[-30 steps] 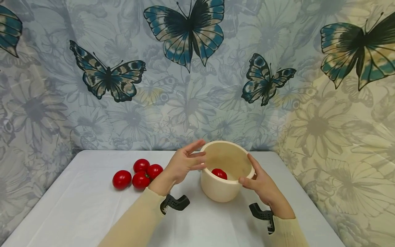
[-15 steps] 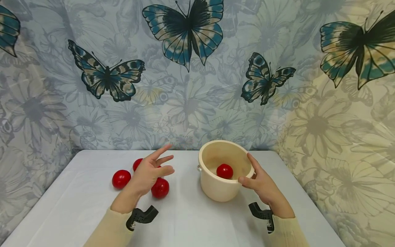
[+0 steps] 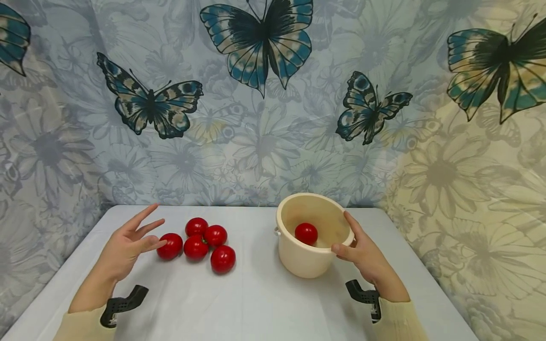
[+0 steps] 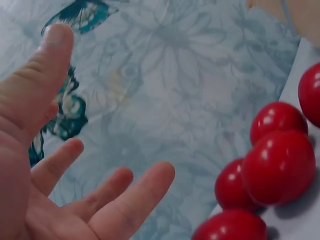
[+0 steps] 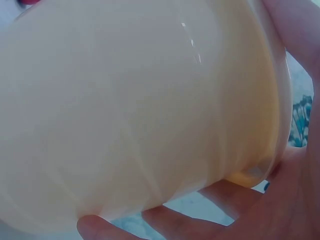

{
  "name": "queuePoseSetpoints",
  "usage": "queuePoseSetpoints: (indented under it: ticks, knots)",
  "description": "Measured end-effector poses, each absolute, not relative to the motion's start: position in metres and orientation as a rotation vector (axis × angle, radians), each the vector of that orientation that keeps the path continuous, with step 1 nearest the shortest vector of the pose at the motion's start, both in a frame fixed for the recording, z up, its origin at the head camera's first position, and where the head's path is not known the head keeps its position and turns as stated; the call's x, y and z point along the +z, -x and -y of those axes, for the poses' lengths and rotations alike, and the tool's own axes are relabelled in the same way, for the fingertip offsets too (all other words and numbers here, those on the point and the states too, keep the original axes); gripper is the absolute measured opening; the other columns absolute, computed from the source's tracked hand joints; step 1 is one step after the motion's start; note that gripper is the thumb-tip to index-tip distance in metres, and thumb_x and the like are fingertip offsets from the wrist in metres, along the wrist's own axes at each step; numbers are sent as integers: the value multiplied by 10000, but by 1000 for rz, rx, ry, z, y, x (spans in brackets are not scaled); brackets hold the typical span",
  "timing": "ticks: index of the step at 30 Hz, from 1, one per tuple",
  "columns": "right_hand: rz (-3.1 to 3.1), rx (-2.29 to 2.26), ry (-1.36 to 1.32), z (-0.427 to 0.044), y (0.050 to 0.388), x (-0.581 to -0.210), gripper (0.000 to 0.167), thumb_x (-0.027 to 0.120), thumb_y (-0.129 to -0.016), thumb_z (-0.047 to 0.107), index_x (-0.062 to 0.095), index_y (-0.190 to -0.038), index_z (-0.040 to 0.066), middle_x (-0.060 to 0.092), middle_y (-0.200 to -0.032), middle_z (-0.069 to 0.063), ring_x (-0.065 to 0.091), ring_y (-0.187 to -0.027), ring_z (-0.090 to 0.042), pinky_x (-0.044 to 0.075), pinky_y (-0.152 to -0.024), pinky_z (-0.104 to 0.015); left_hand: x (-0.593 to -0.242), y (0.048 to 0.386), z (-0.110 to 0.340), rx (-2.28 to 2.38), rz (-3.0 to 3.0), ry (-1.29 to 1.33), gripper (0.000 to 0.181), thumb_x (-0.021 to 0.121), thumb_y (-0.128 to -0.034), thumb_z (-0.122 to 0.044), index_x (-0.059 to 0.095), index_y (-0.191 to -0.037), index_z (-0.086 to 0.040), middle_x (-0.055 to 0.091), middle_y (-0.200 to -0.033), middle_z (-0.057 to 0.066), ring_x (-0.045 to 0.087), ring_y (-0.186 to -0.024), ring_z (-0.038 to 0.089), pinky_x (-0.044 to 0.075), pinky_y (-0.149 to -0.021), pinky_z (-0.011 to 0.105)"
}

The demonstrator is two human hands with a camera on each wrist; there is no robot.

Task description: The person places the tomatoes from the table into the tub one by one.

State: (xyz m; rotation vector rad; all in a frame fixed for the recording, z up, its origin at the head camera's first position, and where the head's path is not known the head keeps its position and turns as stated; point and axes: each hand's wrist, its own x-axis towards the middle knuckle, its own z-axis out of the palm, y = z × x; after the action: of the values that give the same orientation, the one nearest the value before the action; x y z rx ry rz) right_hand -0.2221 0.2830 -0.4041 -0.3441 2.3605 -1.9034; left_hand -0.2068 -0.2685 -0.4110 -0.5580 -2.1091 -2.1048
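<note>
Butterfly-patterned backdrop [image 3: 264, 147] behind a white tabletop [image 3: 264, 308]: a cream bucket [image 3: 303, 263] with one red tomato [image 3: 305, 233] inside stands right of centre, your right grip [image 3: 368, 258] clamped on its rim. Your left grip [image 3: 121, 251], fingers spread apart, is just beside the leftmost of five more tomatoes [image 3: 195, 247] to the left.

A cream bucket [image 3: 304, 263], apparently tilted, holds one glossy red tomato [image 3: 306, 234]; five loose tomatoes [image 3: 195, 248] lie to its left.

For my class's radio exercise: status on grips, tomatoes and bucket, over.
Left grip empty. Right grip holds bucket. One tomato inside, five tomatoes on table. Nothing visibly blocking.
</note>
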Motion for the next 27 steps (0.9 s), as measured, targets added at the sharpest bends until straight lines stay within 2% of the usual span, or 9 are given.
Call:
queuePoseSetpoints:
  ticks: [2,5,8,20,27]
  knots:
    - [-2356,-1903,351,-283,222,-404,1067,771,-897,206,-20,-1611,150,25,-1619,-233,347,-1337,-526,537,-912,-435,-420,207,277,-2197,2016,570,694,549,-981,82,293,-1584,-151,183,-1620,17,473,-1300,83,557,-866,355]
    - [-2348,-1911,361,-282,222,-404,1063,770,-897,201,-16,-1611,151,25,-1620,-230,354,-1332,-525,535,-913,-444,-431,207,287,-2227,1979,556,687,538,-984,89,299,-1582,-150,231,-1600,-18,484,-1288,60,562,-851,365]
    - [-2350,-1910,371,-282,222,-405,1063,771,-897,205,-15,-1611,151,24,-1620,-230,365,-1322,-530,535,-911,-454,-441,207,295,-2242,2002,534,704,544,-976,105,293,-1583,-146,212,-1607,-36,492,-1267,26,568,-835,388]
    - [-2370,-1895,392,-283,223,-404,1056,767,-900,212,-11,-1610,136,12,-1624,-215,362,-1319,-536,540,-897,-412,-483,210,312,-2302,2108,383,665,541,-997,57,296,-1582,-142,115,-1630,36,533,-1209,6,576,-813,438]
    - [-2388,-1889,365,-283,225,-407,1065,778,-889,217,0,-1611,135,34,-1624,-210,374,-1311,-541,533,-911,-484,-494,213,311,-2273,2247,177,717,618,-986,-39,239,-1590,-104,30,-1652,129,530,-1153,-59,563,-849,455]
